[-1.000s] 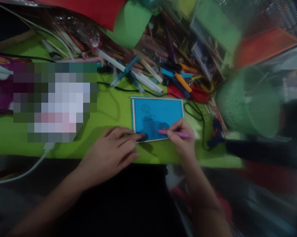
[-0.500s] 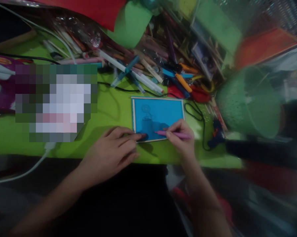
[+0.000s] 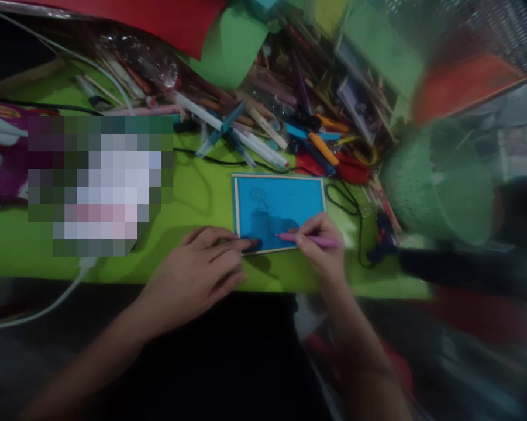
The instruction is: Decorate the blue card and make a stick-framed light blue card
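Observation:
A blue panel (image 3: 298, 199) edged with thin pale strips lies flat on the green table. Dark line work on its left half shows a round flower-like shape above a cylinder-like form. My right hand (image 3: 320, 242) pinches a pink pen (image 3: 285, 236), its tip pointing left over the lower middle of the panel; whether it touches the surface I cannot tell. My left hand (image 3: 208, 257) lies at the panel's lower left corner with fingers stretched out, the fingertips resting on the blue surface and its edge.
Behind the panel is a heap of pens, sticks and scissors (image 3: 324, 146). A green bucket-like container (image 3: 438, 181) stands at right, near a glue gun-like dark tool (image 3: 382, 240). A blurred-out device with a white cable (image 3: 85, 266) lies at left. Black cord (image 3: 362, 234) runs beside the panel.
The view has shifted very slightly. Both hands, the pen and the panel hold nearly the same places.

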